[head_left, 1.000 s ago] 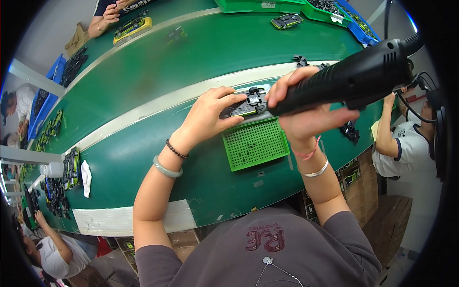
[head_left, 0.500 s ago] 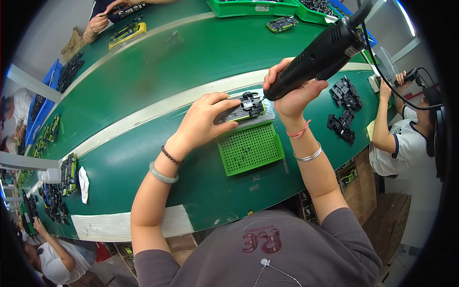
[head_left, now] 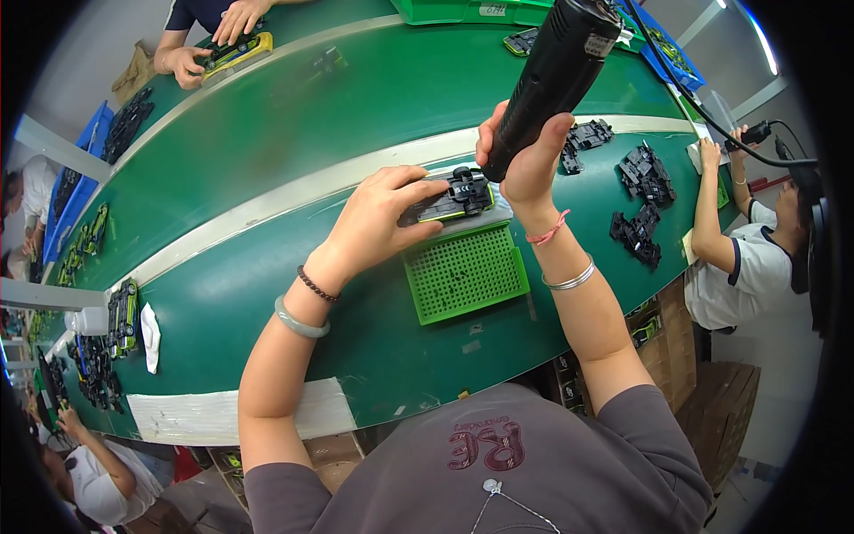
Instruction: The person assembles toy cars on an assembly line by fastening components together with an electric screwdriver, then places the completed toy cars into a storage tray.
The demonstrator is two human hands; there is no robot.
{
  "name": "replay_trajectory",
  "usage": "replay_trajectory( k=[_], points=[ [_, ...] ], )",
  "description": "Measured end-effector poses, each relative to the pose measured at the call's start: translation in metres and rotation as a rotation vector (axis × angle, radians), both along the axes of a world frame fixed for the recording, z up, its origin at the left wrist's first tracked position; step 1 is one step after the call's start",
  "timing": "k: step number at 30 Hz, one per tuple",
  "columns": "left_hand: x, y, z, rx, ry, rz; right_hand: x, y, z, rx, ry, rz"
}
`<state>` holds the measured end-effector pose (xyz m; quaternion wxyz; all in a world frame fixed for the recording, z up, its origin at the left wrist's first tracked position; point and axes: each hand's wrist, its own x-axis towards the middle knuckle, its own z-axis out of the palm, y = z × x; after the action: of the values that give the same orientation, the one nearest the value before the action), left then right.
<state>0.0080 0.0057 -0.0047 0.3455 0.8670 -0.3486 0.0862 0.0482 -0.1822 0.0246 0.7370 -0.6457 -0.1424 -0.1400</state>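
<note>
- At the far left edge, blue bins (head_left: 76, 191) stand along the table's rim with dark toy car parts in them; what exactly lies inside is too small to tell.
- Near the lower left, a few yellow-green toy cars (head_left: 122, 313) and a heap of black chassis parts (head_left: 93, 378) lie on the table beside a white cloth (head_left: 150, 335).
- The left hand (head_left: 378, 222) is curled over the near end of a toy car (head_left: 449, 198), fingers closed on it and pinning it down at the top edge of a green perforated tray (head_left: 464, 271).
- The toy car, black underside up with a yellow-green body, lies between the two hands, about mid-table.
- The right hand (head_left: 527, 156) is wrapped tight around a black electric screwdriver (head_left: 551, 76), held tilted with its tip down at the car.
- To the right, loose black chassis parts (head_left: 642, 191) lie scattered on the table.
- At the top edge, green bins (head_left: 463, 11) stand; their contents cannot be made out.
- The table (head_left: 267, 142) is a long green curved surface with a pale strip running along it.
- Other people sit around it: one at the top left handling a yellow-green car (head_left: 233, 52), one at the right, one at the lower left.
</note>
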Motion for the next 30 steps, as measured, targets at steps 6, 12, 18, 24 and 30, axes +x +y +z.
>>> replay_trajectory(
  k=[6,12,18,24,30],
  points=[
    [0.000,0.001,0.000,-0.003,0.011,0.000,0.001,-0.003,-0.005,0.120,-0.058,0.059],
    [0.003,0.001,-0.005,-0.042,-0.037,-0.007,-0.058,0.010,0.018,0.388,-0.129,0.203],
    [0.006,0.000,-0.010,-0.084,-0.057,0.012,-0.080,0.029,-0.024,0.350,0.029,0.309],
    [0.004,0.002,-0.012,-0.078,-0.066,0.007,-0.080,0.032,-0.027,0.231,0.072,0.244],
    [0.005,0.002,-0.011,-0.078,-0.074,0.010,-0.080,0.036,-0.032,0.203,0.039,0.251]
  ],
)
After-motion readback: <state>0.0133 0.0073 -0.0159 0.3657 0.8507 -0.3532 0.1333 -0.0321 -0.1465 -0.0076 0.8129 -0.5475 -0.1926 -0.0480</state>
